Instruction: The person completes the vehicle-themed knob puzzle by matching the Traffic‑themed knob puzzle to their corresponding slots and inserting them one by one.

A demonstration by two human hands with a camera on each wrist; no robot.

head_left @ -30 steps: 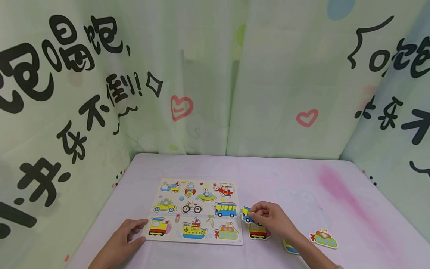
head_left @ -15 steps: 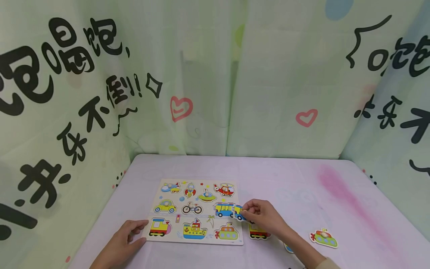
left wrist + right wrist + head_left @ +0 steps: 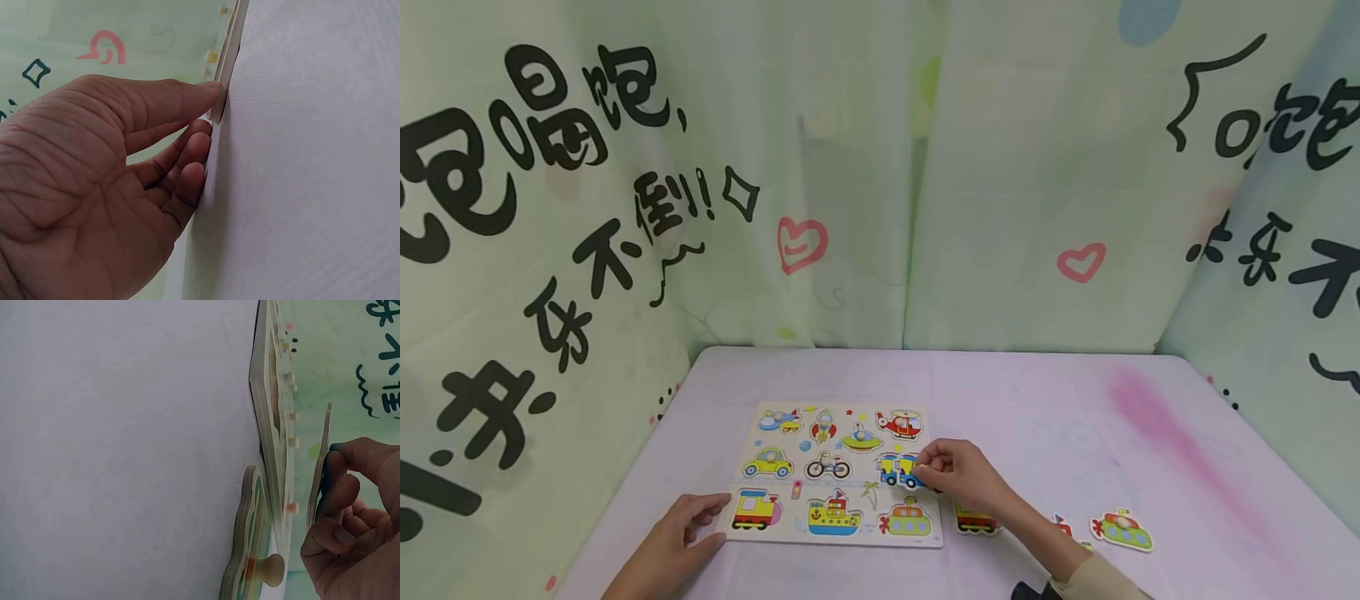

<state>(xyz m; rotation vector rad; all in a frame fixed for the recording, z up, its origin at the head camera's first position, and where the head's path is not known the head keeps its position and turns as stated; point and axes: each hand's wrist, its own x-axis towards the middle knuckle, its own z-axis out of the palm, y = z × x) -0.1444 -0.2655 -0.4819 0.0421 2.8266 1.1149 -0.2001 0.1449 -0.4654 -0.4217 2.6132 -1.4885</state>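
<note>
A pale green curtain (image 3: 992, 208) with dark lettering backs the scene, and the worktop (image 3: 1037, 396) spreads across the lower part of the frame. On it, left of lower centre, I have the board (image 3: 793, 525) lying flat.

What has just changed is the bus (image 3: 907, 468): a second ago it was off the board's right edge, half a second ago it crossed that edge, and now I see it over the printed bus (image 3: 888, 468), hiding that picture's right part. The right grip (image 3: 958, 475) is narrow, pinching the bus between thumb and fingers — the right wrist view shows the piece edge-on, lifted clear of the board. I read this as lining up over the matching shape: most of the sideways travel looks done, but a little more to the left and the lowering seem to remain.

The left grip (image 3: 683, 529) hasn't left its post; its loosely bent fingers touch the board's left edge, probably steadying it. Loose at lower right are the train (image 3: 974, 522), just beside the board, and the submarine (image 3: 1122, 530) — both, I judge, still to be fitted.
</note>
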